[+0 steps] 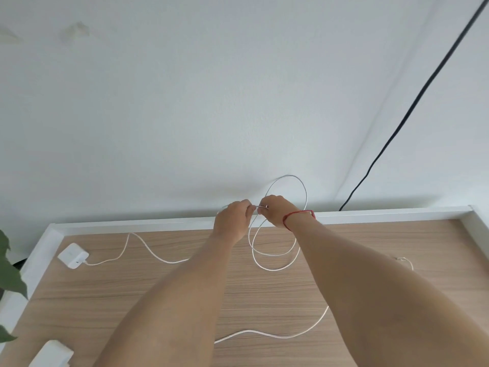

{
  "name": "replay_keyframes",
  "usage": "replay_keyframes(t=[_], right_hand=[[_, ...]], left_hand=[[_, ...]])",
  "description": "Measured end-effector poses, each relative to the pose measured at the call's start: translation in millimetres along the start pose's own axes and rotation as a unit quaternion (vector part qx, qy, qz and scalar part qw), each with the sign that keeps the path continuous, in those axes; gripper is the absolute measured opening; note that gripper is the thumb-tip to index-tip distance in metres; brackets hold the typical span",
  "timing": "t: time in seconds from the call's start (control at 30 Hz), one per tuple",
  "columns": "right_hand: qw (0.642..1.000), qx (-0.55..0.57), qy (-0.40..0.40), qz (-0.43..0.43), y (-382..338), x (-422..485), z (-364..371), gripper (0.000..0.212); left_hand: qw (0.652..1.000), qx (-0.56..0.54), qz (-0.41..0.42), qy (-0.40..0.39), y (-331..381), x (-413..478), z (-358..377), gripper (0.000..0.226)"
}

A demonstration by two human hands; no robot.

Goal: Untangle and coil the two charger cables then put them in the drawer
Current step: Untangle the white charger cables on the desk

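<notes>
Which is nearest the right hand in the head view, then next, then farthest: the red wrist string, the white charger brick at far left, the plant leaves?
1. Red wrist string: on the wrist of the right hand itself.
2. White charger brick: on the desk, far left.
3. Plant leaves: at the left edge, beyond the brick.

No readable text, labels or numbers; white charger brick [73, 255] surface blank

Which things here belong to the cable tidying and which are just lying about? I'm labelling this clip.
In the job: white cable with raised loops, pinched by left hand and right hand; white charger block.

Lying about: black cable on the wall, plant leaves, wooden desk.
</notes>
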State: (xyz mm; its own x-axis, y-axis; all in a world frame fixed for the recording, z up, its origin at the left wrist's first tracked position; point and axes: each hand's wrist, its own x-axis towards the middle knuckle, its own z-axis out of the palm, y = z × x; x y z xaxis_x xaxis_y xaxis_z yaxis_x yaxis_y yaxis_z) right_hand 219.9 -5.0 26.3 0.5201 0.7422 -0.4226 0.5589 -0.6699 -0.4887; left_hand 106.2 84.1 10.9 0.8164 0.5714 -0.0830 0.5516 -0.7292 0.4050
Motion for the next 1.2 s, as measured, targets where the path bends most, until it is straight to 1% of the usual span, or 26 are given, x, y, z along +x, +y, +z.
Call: replay_keyframes(t=[0.1, 0.2, 0.3, 0.4, 0.47, 0.53, 0.57, 0.6, 0.67, 0.73, 0.8, 0.9, 1.0, 1.1, 1.2], right_hand=[[1.0, 0.004, -0.014, -0.003, 5.7, -4.7, -10.0, 0.029], [0.999, -0.027, -0.007, 0.018, 17.5, -5.7, -15.4, 0.024], [0.998, -0.05, 0.0, 0.039, 32.5, -8.9, -20.3, 0.023], [0.996, -0.031, 0.017, 0.081, 51.5, -18.9, -31.7, 0.024], [0.995, -0.011, 0.03, 0.096, 61.4, -25.2, -38.9, 0.028], [0.995, -0.009, 0.038, 0.094, 61.7, -29.6, -41.0, 0.034], [0.995, -0.004, 0.041, 0.089, 58.4, -30.9, -39.7, 0.039], [0.996, 0.0, 0.041, 0.082, 53.2, -31.5, -37.4, 0.042], [0.997, 0.008, 0.039, 0.07, 39.3, -31.2, -33.7, 0.044], [0.997, 0.013, 0.042, 0.064, 25.6, -30.9, -32.4, 0.041], [0.996, 0.012, 0.056, 0.067, 13.9, -32.6, -32.8, 0.038], [0.991, 0.001, 0.098, 0.096, 8.0, -36.5, -37.0, 0.025], [0.978, -0.034, 0.14, 0.152, 17.2, -43.6, -40.3, 0.017], [0.964, -0.064, 0.155, 0.205, 33.2, -55.5, -42.0, 0.009], [0.958, -0.097, 0.16, 0.219, 39.5, -62.8, -43.2, 0.009]], left_hand=[[0.998, 0.053, -0.035, -0.006, 2.5, -2.3, 1.0, 0.038], [0.991, 0.101, -0.089, -0.013, 2.0, -2.6, -1.5, 0.037], [0.982, 0.11, -0.153, -0.024, -1.3, 0.5, -5.6, 0.033], [0.964, 0.119, -0.233, -0.037, -15.2, 0.6, -13.7, 0.029], [0.956, 0.118, -0.264, -0.05, -24.4, 0.2, -16.3, 0.027], [0.959, 0.097, -0.26, -0.052, -22.7, -0.1, -16.2, 0.026], [0.967, 0.08, -0.234, -0.052, -17.8, 0.8, -15.3, 0.027], [0.978, 0.058, -0.192, -0.053, -10.7, 1.8, -14.1, 0.03], [0.995, 0.004, -0.079, -0.068, 5.5, 5.6, -10.1, 0.04], [0.995, -0.017, 0.021, -0.093, 20.5, 10.7, -9.0, 0.038], [0.993, -0.015, 0.055, -0.106, 28.0, 14.2, -10.8, 0.031], [0.996, 0.026, 0.045, -0.072, 27.4, 18.4, -19.6, 0.039], [0.997, 0.062, -0.01, -0.041, 11.0, 22.2, -28.4, 0.038], [0.992, 0.07, -0.092, -0.053, -11.4, 25.6, -34.7, 0.033], [0.984, 0.085, -0.134, -0.079, -19.8, 20.3, -35.6, 0.026]])
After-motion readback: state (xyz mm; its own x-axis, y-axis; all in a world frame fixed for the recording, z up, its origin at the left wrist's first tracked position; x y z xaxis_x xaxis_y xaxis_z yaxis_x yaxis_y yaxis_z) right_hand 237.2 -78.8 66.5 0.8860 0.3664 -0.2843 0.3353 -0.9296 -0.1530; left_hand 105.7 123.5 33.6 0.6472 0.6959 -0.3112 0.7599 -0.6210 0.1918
